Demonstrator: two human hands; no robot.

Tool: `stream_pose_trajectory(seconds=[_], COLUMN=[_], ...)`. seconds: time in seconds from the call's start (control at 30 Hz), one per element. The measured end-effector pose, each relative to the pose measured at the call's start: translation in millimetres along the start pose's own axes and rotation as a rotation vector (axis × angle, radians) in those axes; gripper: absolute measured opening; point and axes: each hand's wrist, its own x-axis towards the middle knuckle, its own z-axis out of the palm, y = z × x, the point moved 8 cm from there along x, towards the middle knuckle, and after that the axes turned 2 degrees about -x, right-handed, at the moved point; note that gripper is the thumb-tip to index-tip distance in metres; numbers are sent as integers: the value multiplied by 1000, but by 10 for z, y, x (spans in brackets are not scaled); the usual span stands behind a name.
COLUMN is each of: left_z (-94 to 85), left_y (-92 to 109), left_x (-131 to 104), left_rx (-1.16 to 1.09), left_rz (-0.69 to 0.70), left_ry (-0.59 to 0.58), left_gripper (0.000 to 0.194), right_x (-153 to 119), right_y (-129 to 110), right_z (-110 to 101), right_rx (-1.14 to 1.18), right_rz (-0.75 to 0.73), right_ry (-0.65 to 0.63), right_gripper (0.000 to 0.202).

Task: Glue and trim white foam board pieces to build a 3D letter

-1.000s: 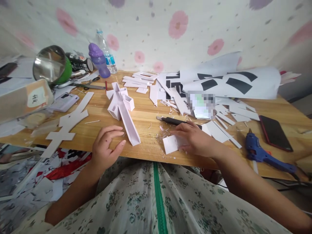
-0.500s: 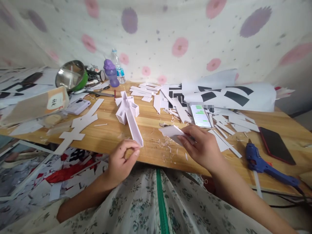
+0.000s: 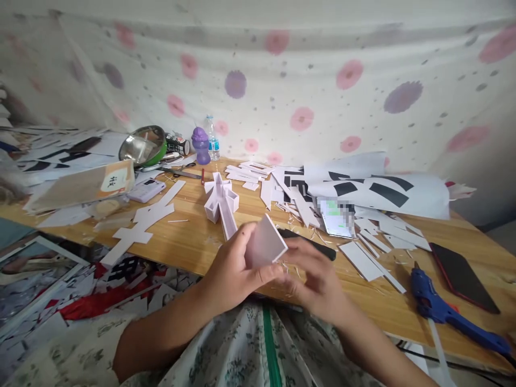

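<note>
My left hand (image 3: 229,274) grips a small white foam board piece (image 3: 264,244), holding it tilted up above the table's front edge. My right hand (image 3: 316,282) is just right of the piece, slightly blurred, its fingers apart and curved toward it; whether a fingertip touches the board is hard to tell. Behind that hand lies a black-handled tool (image 3: 326,250), partly covered by the hand and the board. A white walled shape with a long channel (image 3: 220,199) stands on the table beyond my left hand, which hides its near end.
A blue glue gun (image 3: 433,301) and a dark phone (image 3: 463,277) lie at the right. Another phone with a lit screen (image 3: 336,223) rests among white offcuts. Flat white cut-out strokes (image 3: 145,217) lie left. A purple bottle (image 3: 200,145) and a metal bowl (image 3: 143,145) stand behind.
The white piece has passed from my right hand to my left, which left the walled shape's end. The black-handled tool now shows on the table. The view has tilted up.
</note>
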Motion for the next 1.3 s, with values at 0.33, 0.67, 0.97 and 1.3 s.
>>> stream_pose_trajectory(seconds=[0.33,0.67,0.97,1.3], left_z=[304,314,403,394], left_y=[-503,-515,-565,-500], left_x=[-267,-179,-196,-212], left_rx=[215,110,99,147], left_rz=[-206,-136,-103,-64], left_ry=[-287,-265,-315,-327], left_gripper=[56,45,46,44], right_x=[-203,-386,-562,-538], right_y=[1247,409,204,154], right_z=[95,-161,118,164], right_rx=[-737,-126,-223,-292], right_rz=[466,282,196,150], right_ry=[-323,-161,-313,-304], right_gripper=[28,28,48,46])
